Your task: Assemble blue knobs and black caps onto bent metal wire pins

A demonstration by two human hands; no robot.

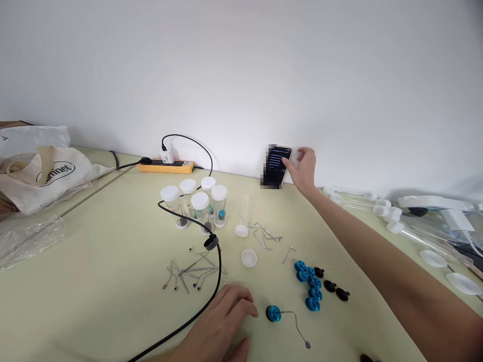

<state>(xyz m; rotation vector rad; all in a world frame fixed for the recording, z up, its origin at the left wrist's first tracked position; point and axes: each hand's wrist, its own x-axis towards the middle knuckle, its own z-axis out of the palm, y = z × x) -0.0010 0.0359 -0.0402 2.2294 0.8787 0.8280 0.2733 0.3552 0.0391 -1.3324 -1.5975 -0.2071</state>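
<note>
My right hand (305, 171) reaches to a phone (277, 171) leaning against the wall; the thumb is at its lit screen and the other fingers are apart beside it. Resting low on the table, my left hand (228, 317) has loosely bent, parted fingers and nothing visible in it. Just right of it lies a blue spool-like part (274, 313) with a bent wire (297, 327) sticking out. Farther right are several blue parts (314, 284) and black round pieces (329, 286). A white cap (249, 258) lies ahead of my left hand.
Several white-capped clear tubes (200, 202) stand mid-table; another tube (243, 221) lies near L-shaped metal keys (264, 235). Thin metal rods (192, 271) lie left. A black cable (219, 266) runs past my left hand. Behind are a power strip (183, 166) and bag (56, 176).
</note>
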